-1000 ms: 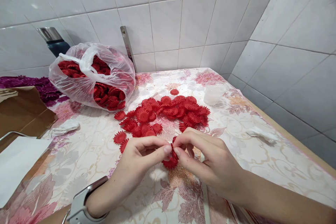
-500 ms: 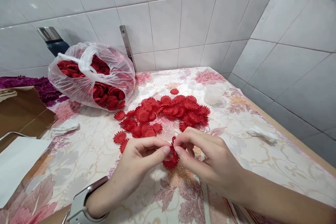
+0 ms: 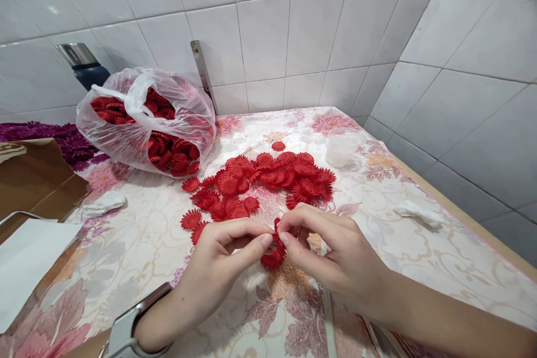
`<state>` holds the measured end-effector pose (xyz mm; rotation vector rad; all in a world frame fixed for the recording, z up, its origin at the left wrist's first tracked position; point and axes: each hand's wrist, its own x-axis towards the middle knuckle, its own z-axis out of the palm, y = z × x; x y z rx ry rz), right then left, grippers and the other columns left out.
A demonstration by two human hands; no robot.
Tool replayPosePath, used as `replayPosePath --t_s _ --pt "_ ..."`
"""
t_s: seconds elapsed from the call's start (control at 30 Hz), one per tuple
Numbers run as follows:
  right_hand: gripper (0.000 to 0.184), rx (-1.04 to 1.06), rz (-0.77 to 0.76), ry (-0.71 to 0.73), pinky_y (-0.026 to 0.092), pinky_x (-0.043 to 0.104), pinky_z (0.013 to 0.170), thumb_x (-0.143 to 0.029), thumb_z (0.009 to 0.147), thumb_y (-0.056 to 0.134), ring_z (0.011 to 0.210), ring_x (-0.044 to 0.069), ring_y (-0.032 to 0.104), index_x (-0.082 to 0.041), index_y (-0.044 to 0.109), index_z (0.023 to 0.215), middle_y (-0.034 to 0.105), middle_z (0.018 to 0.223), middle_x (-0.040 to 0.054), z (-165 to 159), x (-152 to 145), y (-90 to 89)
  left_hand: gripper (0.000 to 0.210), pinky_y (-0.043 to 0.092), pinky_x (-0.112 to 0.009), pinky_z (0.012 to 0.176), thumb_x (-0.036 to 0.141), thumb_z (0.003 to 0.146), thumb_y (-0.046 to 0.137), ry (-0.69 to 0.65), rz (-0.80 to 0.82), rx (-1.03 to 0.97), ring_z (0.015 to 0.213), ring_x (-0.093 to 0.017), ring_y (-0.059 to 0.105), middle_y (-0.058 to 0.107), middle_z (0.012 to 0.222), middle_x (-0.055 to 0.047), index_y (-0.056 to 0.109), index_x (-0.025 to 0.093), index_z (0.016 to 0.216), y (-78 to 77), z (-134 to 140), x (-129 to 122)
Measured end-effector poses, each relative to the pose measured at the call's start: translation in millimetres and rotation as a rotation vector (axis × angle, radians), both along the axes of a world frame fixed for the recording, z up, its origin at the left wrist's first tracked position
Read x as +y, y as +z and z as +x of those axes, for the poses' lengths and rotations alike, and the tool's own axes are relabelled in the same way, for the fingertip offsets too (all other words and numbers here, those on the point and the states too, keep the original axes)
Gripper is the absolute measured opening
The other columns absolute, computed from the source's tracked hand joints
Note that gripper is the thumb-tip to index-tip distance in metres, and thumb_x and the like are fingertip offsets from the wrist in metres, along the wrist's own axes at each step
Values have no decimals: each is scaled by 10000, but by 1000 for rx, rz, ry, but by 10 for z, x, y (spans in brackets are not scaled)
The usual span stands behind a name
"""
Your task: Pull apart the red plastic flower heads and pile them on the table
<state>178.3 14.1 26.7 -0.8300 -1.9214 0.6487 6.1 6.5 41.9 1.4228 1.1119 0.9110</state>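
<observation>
Between my two hands, low over the table, is a red fabric flower [image 3: 280, 245], seen nearly edge-on. My left hand [image 3: 230, 254] pinches its left side between thumb and forefinger. From the right, my right hand [image 3: 331, 243] grips the same flower at its upper edge with thumb and fingertips. Another red piece [image 3: 272, 260] shows just below the fingertips; whether it is joined to the held flower I cannot tell. Just beyond my hands spreads a pile of red scalloped fabric flowers [image 3: 268, 173], with one loose flower [image 3: 278, 146] lying behind it.
A clear plastic bag [image 3: 121, 148] full of red flowers stands at the back left, near a dark bottle [image 3: 90, 70]. Brown cardboard [image 3: 42, 179], white paper [image 3: 37, 263] and purple material [image 3: 75, 142] lie left. A translucent container [image 3: 340, 150] and crumpled white tissue [image 3: 419, 213] are on the right.
The red flower between my fingertips has turned slightly. Both hands stay in almost the same place, and the pile is unchanged.
</observation>
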Motion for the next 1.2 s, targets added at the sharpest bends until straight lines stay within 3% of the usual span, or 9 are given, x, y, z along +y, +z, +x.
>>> replayPosePath --t_s 0.3,0.47,0.83,1.2 --pt "100 21 -51 37 420 188 538 -75 820 514 575 82 524 -151 577 809 582 656 -14 -3 -18 9 99 471 -207 601 199 742 670 60 47 53 653 -152 609 703 667 3 746 209 679 16 -4 11" --pt "107 -3 -27 4 409 208 511 -74 796 515 540 88 494 -166 550 753 554 637 -17 10 -39 39 48 490 -216 583 202 709 704 98 7 9 640 -161 632 719 675 3 743 217 685 10 -7 -7" --pt "119 5 -6 21 405 206 514 -66 790 510 569 96 499 -166 552 742 559 638 -5 9 -17 29 87 519 -197 622 191 713 703 84 -41 -46 671 -149 653 741 695 17 766 250 704 -7 -17 -16" --pt "129 -38 60 59 381 237 528 -45 779 493 571 111 472 -138 551 710 563 629 23 -11 -9 27 63 490 -168 557 183 684 720 76 -97 -35 591 -119 606 713 624 9 753 210 638 8 -3 0"
